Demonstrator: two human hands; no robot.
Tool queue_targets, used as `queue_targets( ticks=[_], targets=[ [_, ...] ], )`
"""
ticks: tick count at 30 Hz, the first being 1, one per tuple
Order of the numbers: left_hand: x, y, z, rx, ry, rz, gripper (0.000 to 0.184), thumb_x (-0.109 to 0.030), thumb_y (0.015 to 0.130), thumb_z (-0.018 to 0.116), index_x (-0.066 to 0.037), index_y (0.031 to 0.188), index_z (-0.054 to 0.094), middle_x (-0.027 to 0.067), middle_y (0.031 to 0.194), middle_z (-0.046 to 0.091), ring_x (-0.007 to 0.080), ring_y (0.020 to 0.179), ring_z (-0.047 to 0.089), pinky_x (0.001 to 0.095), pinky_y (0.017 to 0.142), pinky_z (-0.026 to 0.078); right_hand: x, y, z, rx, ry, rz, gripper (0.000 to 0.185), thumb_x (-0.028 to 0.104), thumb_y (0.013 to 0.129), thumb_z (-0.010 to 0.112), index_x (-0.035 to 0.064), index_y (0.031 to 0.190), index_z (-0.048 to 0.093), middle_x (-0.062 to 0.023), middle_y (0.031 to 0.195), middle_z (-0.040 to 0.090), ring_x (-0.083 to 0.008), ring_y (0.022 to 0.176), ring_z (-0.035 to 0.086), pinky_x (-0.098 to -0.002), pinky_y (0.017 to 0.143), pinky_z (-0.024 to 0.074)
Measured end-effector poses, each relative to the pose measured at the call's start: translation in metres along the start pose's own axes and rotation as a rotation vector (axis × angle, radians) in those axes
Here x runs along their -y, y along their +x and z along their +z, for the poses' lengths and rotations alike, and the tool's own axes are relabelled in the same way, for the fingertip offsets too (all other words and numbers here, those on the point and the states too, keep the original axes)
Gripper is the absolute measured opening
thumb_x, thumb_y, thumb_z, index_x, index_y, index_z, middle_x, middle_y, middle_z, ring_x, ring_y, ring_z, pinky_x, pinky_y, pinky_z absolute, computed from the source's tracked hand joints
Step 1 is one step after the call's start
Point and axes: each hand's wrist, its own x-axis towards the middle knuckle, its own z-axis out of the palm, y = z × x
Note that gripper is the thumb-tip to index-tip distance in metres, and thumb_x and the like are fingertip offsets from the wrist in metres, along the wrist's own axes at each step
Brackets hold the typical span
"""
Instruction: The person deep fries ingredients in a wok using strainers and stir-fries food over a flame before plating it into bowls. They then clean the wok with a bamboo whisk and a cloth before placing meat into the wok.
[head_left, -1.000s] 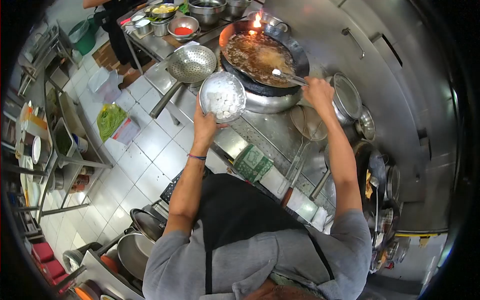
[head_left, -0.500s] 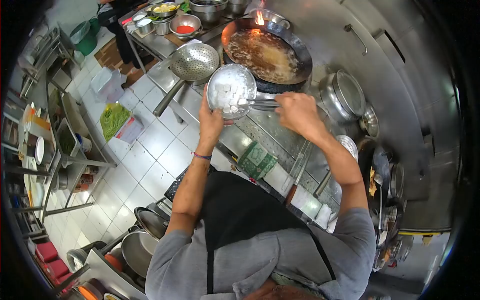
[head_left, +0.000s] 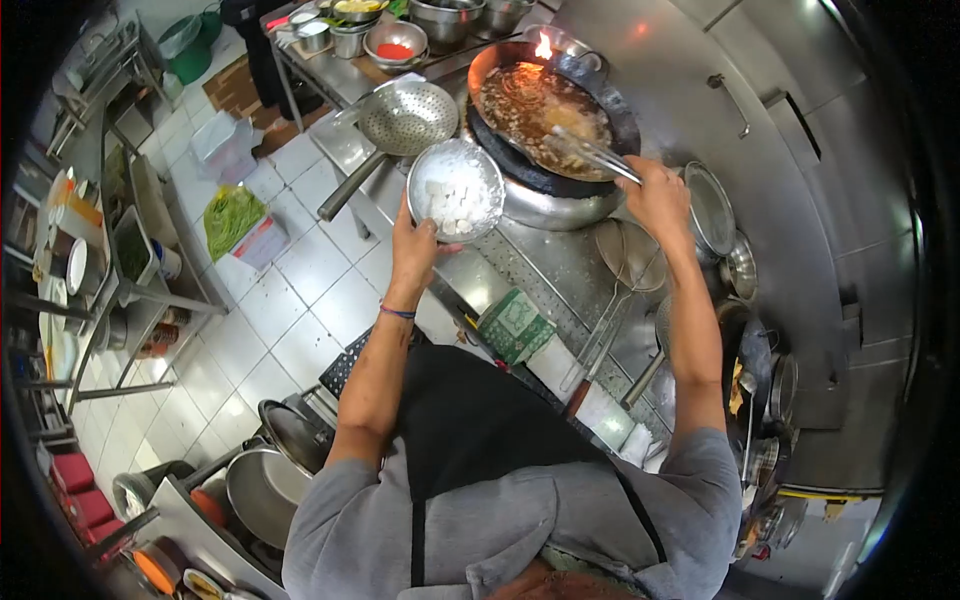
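Observation:
My left hand [head_left: 415,245] grips the rim of a metal bowl [head_left: 455,190] that holds white powder and pale, coated pieces. In my right hand [head_left: 658,195] is a pair of metal tongs [head_left: 598,155], its tips over the bubbling brown oil [head_left: 540,105] in a large wok [head_left: 622,110]. Whether the tips hold a piece is too small to tell. A flame [head_left: 543,46] burns at the wok's far rim. Just left of the wok rests a perforated ladle [head_left: 408,118], its handle pointing toward the floor.
Bowls of ingredients, one with red contents [head_left: 395,50], stand at the back left. Strainers [head_left: 630,255] and lidded pots [head_left: 708,210] lie to the right. A green cloth [head_left: 516,326] is at the counter's front edge. Another person's dark-clothed leg [head_left: 262,60] shows at the upper left.
The tongs went from over the wok down into the bowl, and are now back over the oil. The bowl shifted slightly right, then back left.

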Motion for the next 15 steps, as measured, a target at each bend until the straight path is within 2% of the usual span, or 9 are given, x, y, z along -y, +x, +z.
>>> queue_targets(
  ticks=[3,4,6,9,12,15],
  targets=[
    [-0.019,-0.005,0.011,0.029,0.028,0.019,0.075,0.01,0.088,0.034,-0.015,0.156,0.018,0.0199,0.142,0.048,0.0328,0.105,0.068,0.0373,0.065,0.066,0.034,-0.027,-0.019,0.192,0.052,-0.28,0.032,0.021,0.083,0.072,0.0131,0.114,0.071,-0.0108,0.111,0.071,-0.0332,0.098,0.069,-0.0452,0.084,0.0548],
    [-0.024,-0.006,0.015,0.052,0.049,0.022,0.075,0.01,0.088,0.034,-0.015,0.156,0.018,0.0198,0.142,0.048,0.0327,0.105,0.068,0.0369,0.065,0.066,0.048,-0.035,-0.023,0.217,0.055,-0.343,0.03,0.024,0.083,0.072,0.0113,0.109,0.072,-0.011,0.107,0.071,-0.0321,0.095,0.069,-0.0431,0.082,0.054],
    [-0.03,-0.006,0.022,0.095,0.082,0.031,0.075,0.011,0.088,0.034,-0.014,0.156,0.017,0.0197,0.142,0.047,0.0323,0.105,0.068,0.0362,0.065,0.066,0.062,-0.042,-0.004,0.241,-0.067,-0.43,0.028,0.021,0.082,0.072,0.0104,0.108,0.072,-0.01,0.102,0.072,-0.0315,0.09,0.069,-0.0419,0.078,0.0548],
    [-0.024,-0.006,0.029,0.081,0.115,0.13,0.076,0.011,0.088,0.033,-0.014,0.157,0.015,0.0204,0.143,0.047,0.0323,0.105,0.068,0.0357,0.066,0.066,0.07,-0.042,0.001,0.216,-0.016,-0.425,0.026,0.019,0.081,0.072,0.0102,0.106,0.073,-0.0098,0.099,0.072,-0.0319,0.086,0.07,-0.0418,0.076,0.055],
    [-0.025,-0.001,0.022,0.031,0.049,0.072,0.077,0.011,0.087,0.032,-0.015,0.157,0.012,0.0213,0.143,0.046,0.0331,0.105,0.067,0.0361,0.066,0.066,0.062,-0.039,-0.013,0.141,0.129,-0.317,0.025,0.016,0.081,0.072,0.0068,0.104,0.074,-0.0138,0.1,0.073,-0.0314,0.086,0.071,-0.0441,0.074,0.0561],
    [-0.017,0.004,0.009,0.005,0.029,0.036,0.078,0.011,0.087,0.032,-0.016,0.157,0.011,0.0225,0.142,0.046,0.0344,0.105,0.067,0.037,0.067,0.066,0.047,-0.023,-0.019,-0.025,0.132,-0.233,0.024,0.015,0.081,0.07,0.0084,0.104,0.074,-0.0165,0.102,0.072,-0.035,0.086,0.071,-0.0469,0.075,0.0551]
  ],
)
